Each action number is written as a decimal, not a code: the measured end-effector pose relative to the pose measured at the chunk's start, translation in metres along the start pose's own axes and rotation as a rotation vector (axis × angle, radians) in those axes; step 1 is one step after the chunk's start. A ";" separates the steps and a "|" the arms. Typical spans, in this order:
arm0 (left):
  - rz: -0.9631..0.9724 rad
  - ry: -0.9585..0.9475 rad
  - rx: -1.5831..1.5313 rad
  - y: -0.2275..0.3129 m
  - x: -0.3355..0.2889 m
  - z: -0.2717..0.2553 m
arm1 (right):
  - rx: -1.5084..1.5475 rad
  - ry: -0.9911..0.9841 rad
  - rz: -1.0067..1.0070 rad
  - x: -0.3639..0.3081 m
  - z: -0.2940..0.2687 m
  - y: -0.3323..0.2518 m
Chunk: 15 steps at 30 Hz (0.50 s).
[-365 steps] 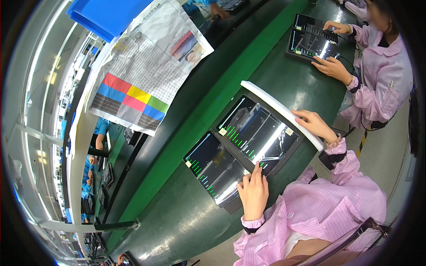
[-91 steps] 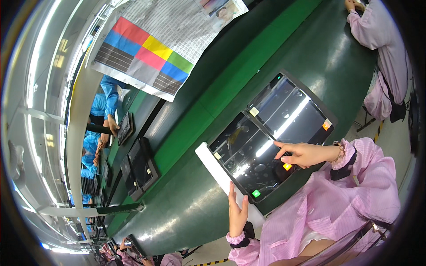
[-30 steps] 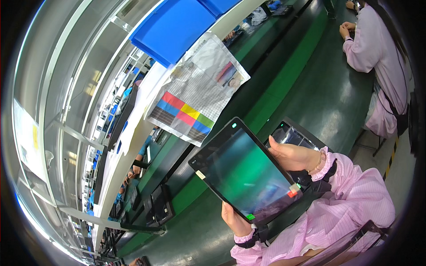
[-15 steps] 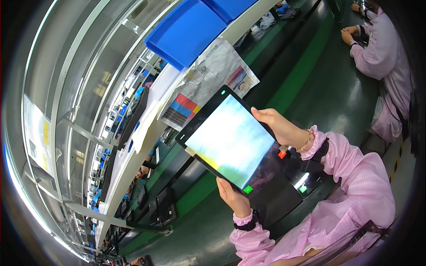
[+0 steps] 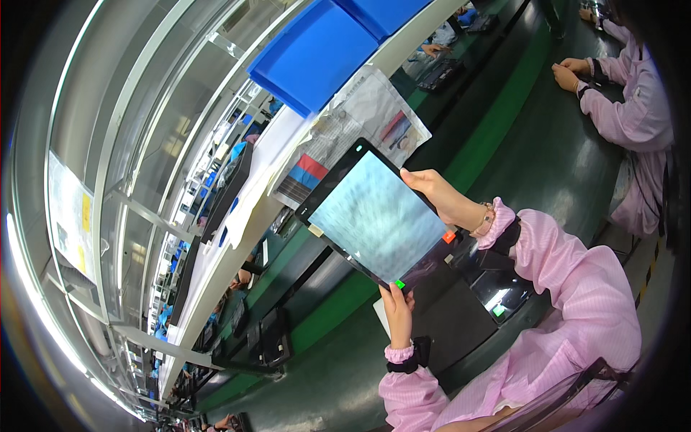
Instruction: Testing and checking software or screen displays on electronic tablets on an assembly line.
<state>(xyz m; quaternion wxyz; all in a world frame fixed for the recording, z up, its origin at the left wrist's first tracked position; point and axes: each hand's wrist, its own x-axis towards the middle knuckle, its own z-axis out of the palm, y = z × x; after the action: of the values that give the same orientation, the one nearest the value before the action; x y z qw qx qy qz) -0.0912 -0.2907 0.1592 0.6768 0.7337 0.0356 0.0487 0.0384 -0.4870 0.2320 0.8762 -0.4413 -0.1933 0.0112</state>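
Observation:
A black-framed tablet (image 5: 381, 216) is held up over the bench, its lit screen showing a blurry pale blue-grey picture. My right hand (image 5: 443, 198) grips its right edge, thumb on the front and the other fingers hidden behind. At the bottom corner, my left hand (image 5: 398, 308) has its fingers closed on the frame beside a green sticker (image 5: 399, 285). An orange-red sticker (image 5: 449, 236) marks the corner near my right hand. Beneath the tablet, a dark flat panel (image 5: 461, 302) lies on the bench, and a glossy black device (image 5: 497, 291) rests beside it.
Blue bins (image 5: 317, 54) stand on a pale shelf at the upper left, with printed sheets (image 5: 367, 119) hanging below. The green-and-black bench (image 5: 324, 381) carries other dark devices (image 5: 266, 338). A co-worker in a pink sleeve (image 5: 619, 119) sits at the upper right.
The screen has gone from bright white with yellow and green to dim blue-grey. My left hand has shifted right, to the green-stickered corner. A pale edge now shows beside it.

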 end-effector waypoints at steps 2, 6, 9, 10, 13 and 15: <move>-0.037 0.012 -0.022 0.001 -0.001 0.000 | 0.019 -0.001 0.002 0.000 0.001 0.000; -0.017 -0.031 -0.001 0.005 -0.003 0.000 | 0.013 -0.025 0.023 0.005 -0.001 0.004; -0.018 -0.026 -0.015 0.004 -0.005 -0.001 | 0.021 -0.038 0.027 0.006 0.000 0.004; -0.020 -0.012 -0.013 0.004 -0.005 0.000 | 0.020 -0.036 0.025 0.005 0.000 0.004; -0.031 -0.009 -0.006 0.006 -0.006 0.000 | 0.045 -0.030 0.038 0.003 0.002 0.002; -0.024 -0.017 -0.012 0.002 -0.004 -0.002 | 0.043 -0.026 0.034 0.002 0.004 0.002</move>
<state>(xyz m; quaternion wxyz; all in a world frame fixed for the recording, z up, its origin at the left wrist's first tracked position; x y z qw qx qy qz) -0.0959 -0.2892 0.1610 0.6820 0.7295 0.0383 0.0344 0.0397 -0.4827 0.2335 0.8827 -0.4253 -0.1969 0.0361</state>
